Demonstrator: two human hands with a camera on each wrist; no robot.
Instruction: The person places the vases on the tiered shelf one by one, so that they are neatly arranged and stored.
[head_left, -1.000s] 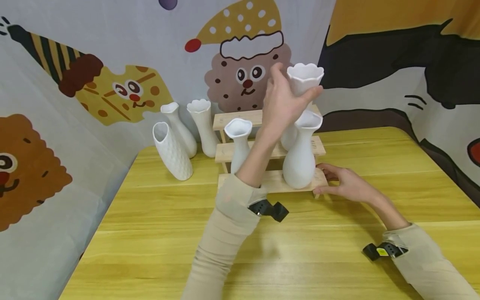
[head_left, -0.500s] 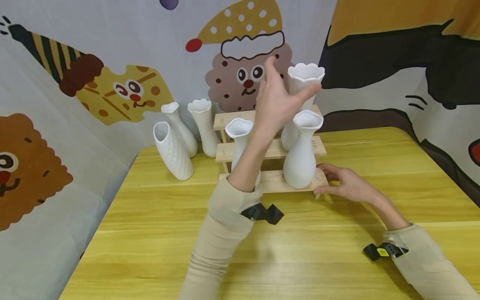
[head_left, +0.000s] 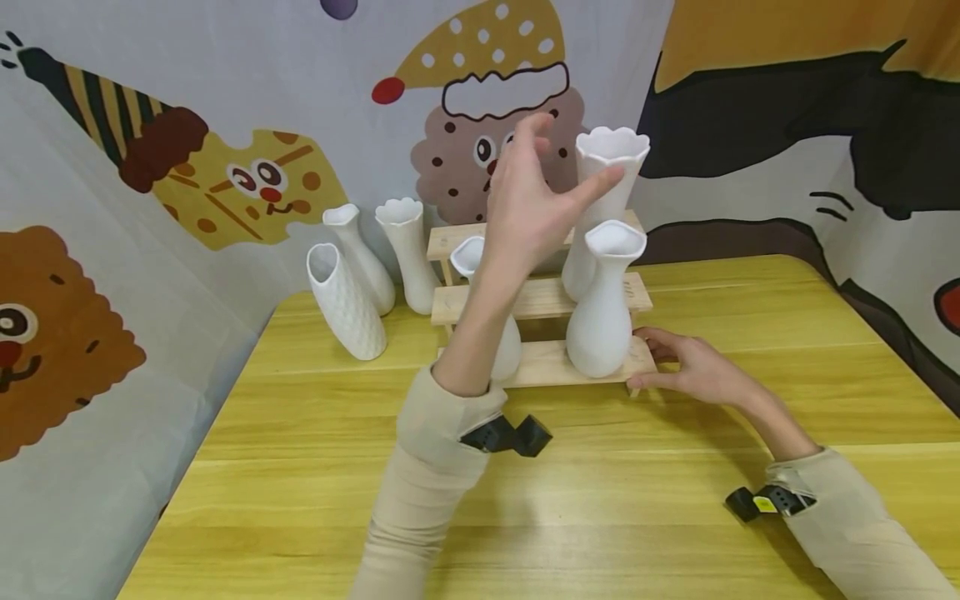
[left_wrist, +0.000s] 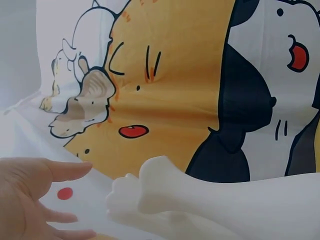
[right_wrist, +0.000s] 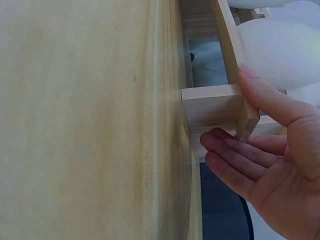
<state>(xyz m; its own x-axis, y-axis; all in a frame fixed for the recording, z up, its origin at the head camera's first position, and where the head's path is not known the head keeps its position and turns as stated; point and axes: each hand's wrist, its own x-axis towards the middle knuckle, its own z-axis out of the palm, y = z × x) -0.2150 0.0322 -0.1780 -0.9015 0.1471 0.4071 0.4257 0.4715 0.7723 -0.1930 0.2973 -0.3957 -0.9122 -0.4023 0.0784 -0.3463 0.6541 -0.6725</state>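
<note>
My left hand (head_left: 525,196) hovers over the stepped wooden stand (head_left: 543,362), fingers spread and holding nothing. Just right of its thumb rises a tall white vase (head_left: 618,187) with a scalloped rim, at the top step. In the left wrist view, the fingers stand apart from the white vases' rims. My right hand (head_left: 697,367) grips the right end of the lowest step, thumb on top and fingers curled beneath, as the right wrist view shows. A smooth white vase (head_left: 600,329) stands on that step. Another white vase (head_left: 506,350) there is partly hidden by my left forearm.
Left of the stand, a textured slanted-mouth vase (head_left: 348,308), a narrow-necked vase (head_left: 367,267) and a scalloped vase (head_left: 408,258) stand on the wooden table (head_left: 300,467). A further white vase (head_left: 576,271) on the middle step is partly covered. Cartoon cloth hangs behind.
My left hand has let go of the tall scalloped vase and drawn away to the left, its fingers parting. The vase stays in place. My right hand keeps its hold on the stand.
</note>
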